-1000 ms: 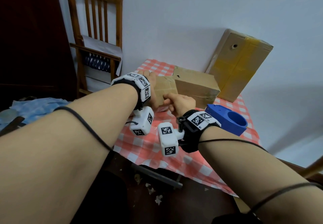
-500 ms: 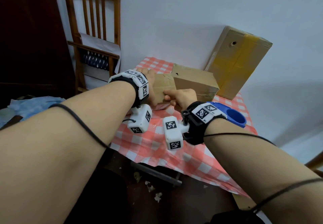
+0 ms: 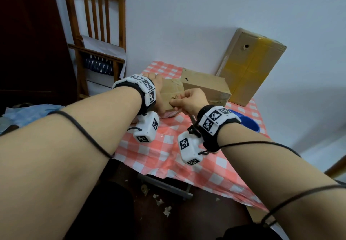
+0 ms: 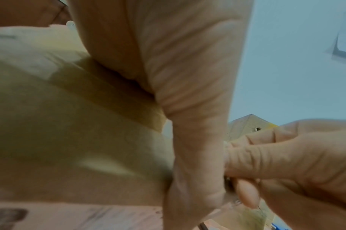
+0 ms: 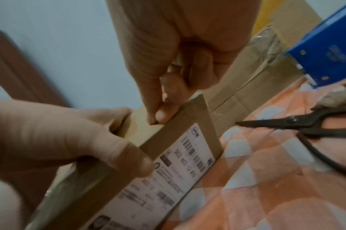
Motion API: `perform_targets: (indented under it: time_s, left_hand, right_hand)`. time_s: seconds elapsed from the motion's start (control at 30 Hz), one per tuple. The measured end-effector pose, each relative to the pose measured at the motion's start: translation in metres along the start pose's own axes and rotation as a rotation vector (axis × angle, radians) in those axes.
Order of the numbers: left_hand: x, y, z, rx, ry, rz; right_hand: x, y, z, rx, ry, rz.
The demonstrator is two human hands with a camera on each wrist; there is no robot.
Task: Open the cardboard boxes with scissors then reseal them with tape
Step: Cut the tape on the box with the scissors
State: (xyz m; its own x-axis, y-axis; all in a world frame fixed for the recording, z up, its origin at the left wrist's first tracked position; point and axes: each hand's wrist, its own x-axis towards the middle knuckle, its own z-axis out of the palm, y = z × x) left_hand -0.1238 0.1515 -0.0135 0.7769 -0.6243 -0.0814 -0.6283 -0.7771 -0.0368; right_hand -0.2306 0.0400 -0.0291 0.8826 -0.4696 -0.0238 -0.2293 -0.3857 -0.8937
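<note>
I have the small box point(image 3: 171, 97) standing near the left edge of the table point(image 3: 230, 172), on the checked cloth, with its label side toward me. My left hand point(image 3: 158, 91) wraps its far left side, thumb curled over the near upper edge, to keep it from sliding while the other hand works. My right hand point(image 3: 189, 100) has its fingers bent in, thumb and forefinger pinching at the top edge of the box; I judge I am picking at a strip of tape point(image 4: 248, 217) there, either peeling it off or pressing it down, and I cannot tell which.

The medium box point(image 3: 206, 88) lies just behind, touching the small one, and the large box point(image 3: 250, 69) leans against the wall at the far right corner.

The head view hides what lies under my right wrist. The right wrist view shows it: the scissors point(image 5: 298, 124) lie shut on the cloth, well apart from my fingers, beside the blue tape dispenser point(image 5: 329, 46). That view also shows the shipping label point(image 5: 168, 179). The left wrist view alone shows a pale, filmy scrap hanging below my right fingertips point(image 4: 247, 194), which I take for tape.
</note>
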Motion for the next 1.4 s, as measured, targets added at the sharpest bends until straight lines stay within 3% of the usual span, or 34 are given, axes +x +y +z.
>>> perform_targets:
  time_s: [0.2, 0.5, 0.67, 0.97, 1.13, 1.27, 1.4]
  left_hand:
    - [0.001, -0.001, 0.002, 0.007, -0.005, -0.006]
    - [0.0, -0.002, 0.004, 0.01, 0.015, -0.004]
    - [0.002, -0.004, 0.003, 0.0, 0.015, 0.004]
    - [0.002, -0.004, 0.003, -0.006, 0.014, -0.015]
    - [0.002, -0.004, 0.005, -0.001, 0.018, -0.012]
    - [0.0, -0.002, 0.004, 0.009, 0.02, -0.016]
    - [-0.003, -0.001, 0.001, 0.011, 0.006, -0.02]
  right_hand:
    - [0.005, 0.009, -0.008, 0.149, -0.103, 0.076]
    - [0.006, 0.003, -0.01, 0.146, -0.11, 0.117]
    - [-0.001, 0.0, -0.013, -0.065, -0.123, 0.087]
    - [0.01, 0.0, 0.001, -0.312, 0.038, -0.129]
    - [0.002, 0.001, -0.002, -0.19, 0.023, 0.025]
    - [-0.006, -0.008, -0.004, 0.039, -0.005, 0.126]
    - [-0.001, -0.013, 0.0, 0.091, 0.062, 0.209]
